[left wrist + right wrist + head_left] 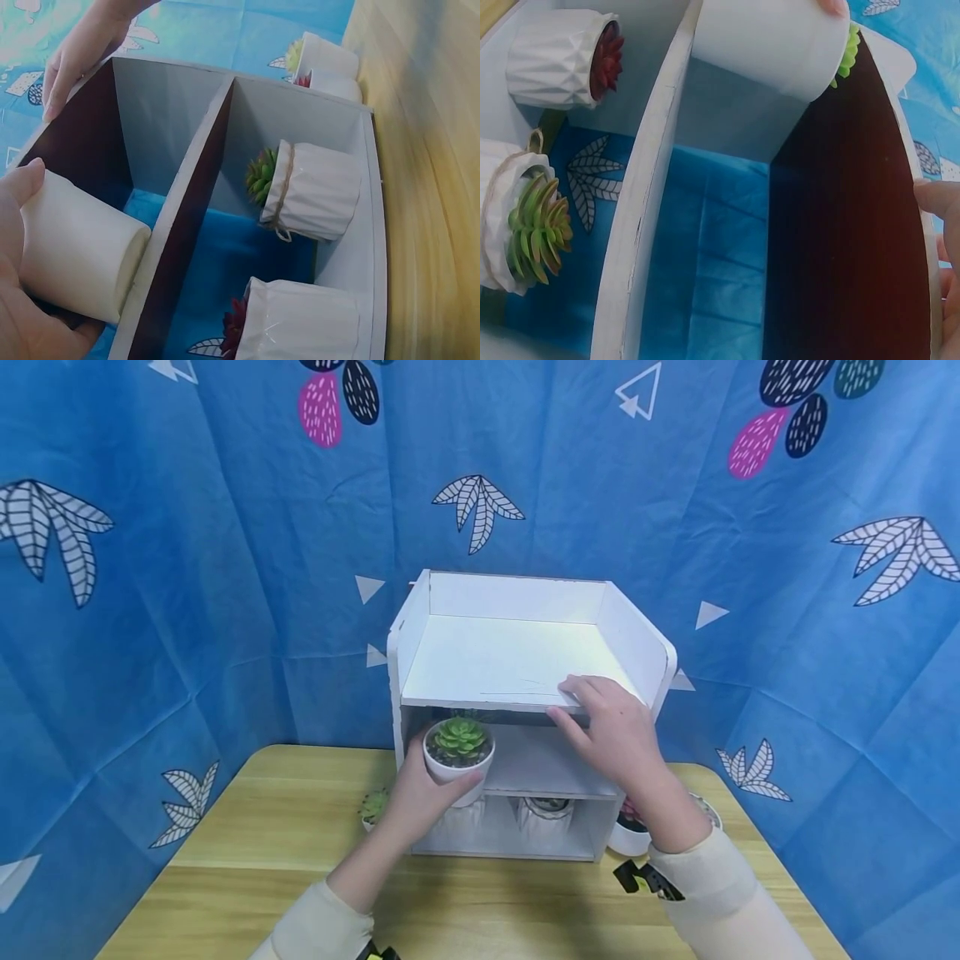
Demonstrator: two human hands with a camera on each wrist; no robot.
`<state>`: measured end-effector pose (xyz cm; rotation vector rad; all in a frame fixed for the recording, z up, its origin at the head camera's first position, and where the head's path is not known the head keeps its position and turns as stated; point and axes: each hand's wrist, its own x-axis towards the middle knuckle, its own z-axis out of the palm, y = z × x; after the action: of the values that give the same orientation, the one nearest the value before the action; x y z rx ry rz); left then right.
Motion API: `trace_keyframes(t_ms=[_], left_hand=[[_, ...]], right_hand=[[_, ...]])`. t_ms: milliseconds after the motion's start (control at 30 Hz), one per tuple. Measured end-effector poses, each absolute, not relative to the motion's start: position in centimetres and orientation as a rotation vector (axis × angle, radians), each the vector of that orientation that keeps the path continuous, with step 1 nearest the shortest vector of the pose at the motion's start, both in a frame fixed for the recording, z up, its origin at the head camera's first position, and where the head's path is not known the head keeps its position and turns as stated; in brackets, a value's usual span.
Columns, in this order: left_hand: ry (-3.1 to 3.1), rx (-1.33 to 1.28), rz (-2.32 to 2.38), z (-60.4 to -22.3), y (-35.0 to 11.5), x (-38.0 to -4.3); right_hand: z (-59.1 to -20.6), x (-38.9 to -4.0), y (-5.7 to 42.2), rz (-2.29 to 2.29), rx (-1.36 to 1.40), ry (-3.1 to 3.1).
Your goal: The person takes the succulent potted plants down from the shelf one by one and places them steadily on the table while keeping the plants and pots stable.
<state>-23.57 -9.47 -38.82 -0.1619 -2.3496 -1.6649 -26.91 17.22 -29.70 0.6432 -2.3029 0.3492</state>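
Observation:
My left hand (416, 797) holds a potted green succulent (461, 742) at the left of the shelf unit's middle compartment. The smooth white pot (86, 240) has its base close at the front edge of the middle board (641, 180). My right hand (618, 731) grips the front edge of the top board (510, 652), fingers on top and thumb at the edge below. Two white pots stand in the bottom compartment: one tied with twine holds a green succulent (540, 225), the other, faceted, a dark red succulent (606, 64).
The white shelf unit stands on a wooden table (300, 827) before a blue patterned cloth (322, 568). Beside its right side are a white pot with a red plant (628, 837) and another white pot (708, 812). A small green plant (372, 806) stands at its left.

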Motion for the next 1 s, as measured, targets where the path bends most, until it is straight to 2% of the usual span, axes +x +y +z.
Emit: trace_keyframes(t_ms=[1000], left_hand=[[-2.387, -0.152, -1.596, -38.1, -11.2, -21.0]], right_hand=[[-29.6, -26.9, 17.1, 0.333, 0.646, -2.301]])
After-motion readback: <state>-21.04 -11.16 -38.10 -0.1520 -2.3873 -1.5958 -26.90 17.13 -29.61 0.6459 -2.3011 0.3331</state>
